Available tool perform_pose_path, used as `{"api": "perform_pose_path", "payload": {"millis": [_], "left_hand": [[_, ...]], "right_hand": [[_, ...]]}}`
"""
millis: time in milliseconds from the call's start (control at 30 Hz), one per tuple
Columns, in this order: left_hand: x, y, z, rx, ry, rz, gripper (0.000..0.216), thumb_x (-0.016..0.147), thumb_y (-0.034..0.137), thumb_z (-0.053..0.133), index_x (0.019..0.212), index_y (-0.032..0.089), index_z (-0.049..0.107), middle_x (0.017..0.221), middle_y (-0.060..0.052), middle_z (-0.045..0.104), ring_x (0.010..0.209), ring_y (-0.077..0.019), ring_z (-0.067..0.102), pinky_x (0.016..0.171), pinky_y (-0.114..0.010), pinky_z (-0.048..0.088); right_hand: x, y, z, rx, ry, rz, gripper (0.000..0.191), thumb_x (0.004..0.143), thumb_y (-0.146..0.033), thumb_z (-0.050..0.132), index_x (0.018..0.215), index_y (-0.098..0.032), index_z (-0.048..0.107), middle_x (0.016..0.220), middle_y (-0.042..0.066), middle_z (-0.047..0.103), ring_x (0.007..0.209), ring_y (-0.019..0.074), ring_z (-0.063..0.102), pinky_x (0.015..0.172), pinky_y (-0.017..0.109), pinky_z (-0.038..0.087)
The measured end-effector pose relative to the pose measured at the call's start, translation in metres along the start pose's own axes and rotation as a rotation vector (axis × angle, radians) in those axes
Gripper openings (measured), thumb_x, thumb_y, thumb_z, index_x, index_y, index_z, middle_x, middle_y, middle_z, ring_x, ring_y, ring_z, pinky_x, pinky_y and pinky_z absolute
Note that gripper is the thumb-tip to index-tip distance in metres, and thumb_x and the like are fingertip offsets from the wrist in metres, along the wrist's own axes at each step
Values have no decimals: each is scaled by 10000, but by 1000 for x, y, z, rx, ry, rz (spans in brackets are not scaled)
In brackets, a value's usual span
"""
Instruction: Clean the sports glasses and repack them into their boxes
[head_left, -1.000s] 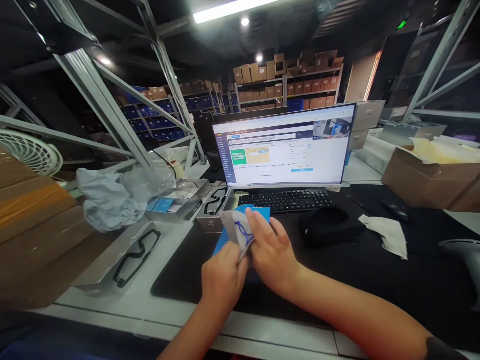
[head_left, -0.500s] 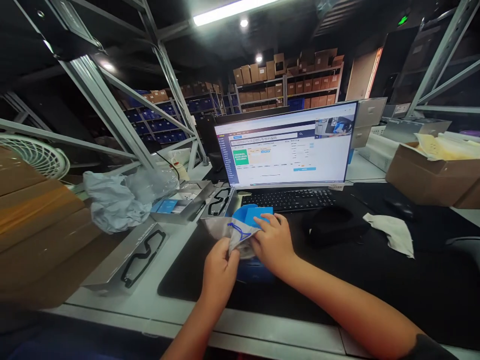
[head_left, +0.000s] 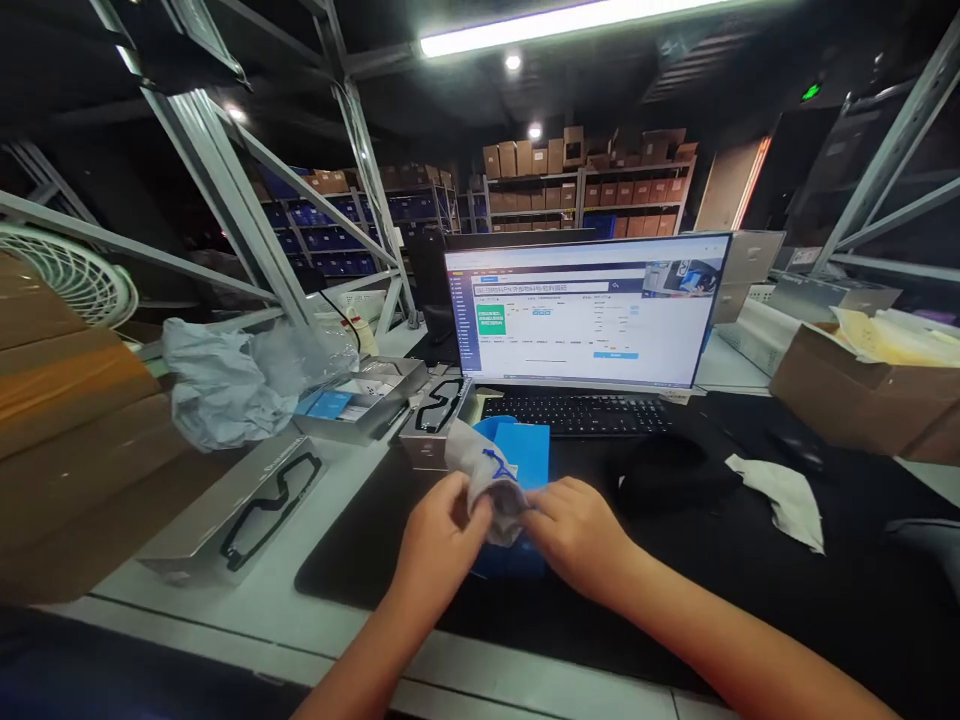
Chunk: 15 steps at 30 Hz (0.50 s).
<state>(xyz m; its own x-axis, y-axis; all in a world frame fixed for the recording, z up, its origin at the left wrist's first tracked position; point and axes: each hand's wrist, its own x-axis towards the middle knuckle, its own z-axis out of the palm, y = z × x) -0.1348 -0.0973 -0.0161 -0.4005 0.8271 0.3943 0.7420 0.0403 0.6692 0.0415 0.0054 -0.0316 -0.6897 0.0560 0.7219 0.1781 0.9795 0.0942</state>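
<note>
A light grey drawstring pouch [head_left: 474, 458] with a blue cord hangs between my two hands, its mouth turned toward me. My left hand [head_left: 442, 525] is closed on the pouch's left edge, thumb and fingers pinching the cloth. On the other side, my right hand [head_left: 581, 530] pinches the right edge of the mouth. Just behind the pouch stands a flat blue card-like piece [head_left: 532, 450], with a rounded blue part beside it. Something dark blue [head_left: 517, 562] lies beneath the hands on the black mat; the pouch and hands partly cover it.
A monitor [head_left: 577, 320] and black keyboard [head_left: 585, 412] stand behind the hands. To the left are grey boxes [head_left: 225, 520] with a black outline design and crumpled plastic [head_left: 217, 390]. A white cloth-like piece [head_left: 784, 495], a mouse [head_left: 799, 450] and a carton [head_left: 847, 390] are at right.
My right hand has moved from the blue card-like piece down to the pouch's mouth edge. The pouch has come lower and turned, its opening now facing me. The view has shifted slightly.
</note>
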Motion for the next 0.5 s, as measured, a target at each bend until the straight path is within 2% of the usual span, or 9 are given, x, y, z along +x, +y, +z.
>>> {"api": "perform_pose_path", "payload": {"millis": [100,167,267,333,367,433,467,500], "left_hand": [[-6,6,8,47,-51,-4,177,850,381,587,784,219,560,681,36,553,607,-149,509,579,-258,354],[-11,8,11,84,-85,16,124,870,327,559,806,222,563,715,25,572,621,-154,522,583,-265,365],[-17,7,11,130,-97,111,73,878,228,523,842,218,586,770,0,597,664,-170,548,611,-279,405],[-19,5,11,155,-73,206,112,885,175,495,886,212,601,809,-20,623,708,-185,584,648,-293,446],[-19,3,11,169,-44,255,136,890,154,482,913,208,605,835,-33,640,737,-195,608,669,-302,468],[-17,1,13,207,26,353,175,899,123,456,949,201,604,903,-65,672,805,-220,653,704,-320,503],[-16,0,14,228,57,394,194,899,106,441,959,198,601,938,-80,683,841,-231,669,722,-329,518],[-15,0,15,247,78,426,213,895,87,428,965,197,597,960,-90,689,865,-238,680,736,-335,531]], "right_hand": [[-6,-11,5,-11,65,14,338,999,-186,474,679,-179,581,642,7,618,556,149,521,541,333,299],[-10,-15,4,15,55,11,344,1006,-219,476,677,-185,572,628,4,611,563,151,540,539,326,312],[-12,-12,-11,86,-86,20,270,968,-280,573,713,-192,600,679,10,658,630,171,606,555,317,361],[-12,-7,-28,152,-192,101,234,941,-311,625,733,-206,619,692,3,678,641,171,631,572,306,408],[-11,-4,-38,183,-202,169,208,936,-316,636,755,-212,630,718,4,694,660,169,646,599,299,442],[-6,1,-53,227,-165,300,81,924,-301,652,915,-223,669,929,40,748,835,186,697,735,295,520],[-3,3,-57,232,-160,338,174,909,-297,670,1067,-224,665,1113,72,735,991,211,693,831,314,537],[1,5,-58,228,-191,354,359,888,-298,694,1230,-221,619,1275,101,680,1121,240,660,904,343,537]]}}
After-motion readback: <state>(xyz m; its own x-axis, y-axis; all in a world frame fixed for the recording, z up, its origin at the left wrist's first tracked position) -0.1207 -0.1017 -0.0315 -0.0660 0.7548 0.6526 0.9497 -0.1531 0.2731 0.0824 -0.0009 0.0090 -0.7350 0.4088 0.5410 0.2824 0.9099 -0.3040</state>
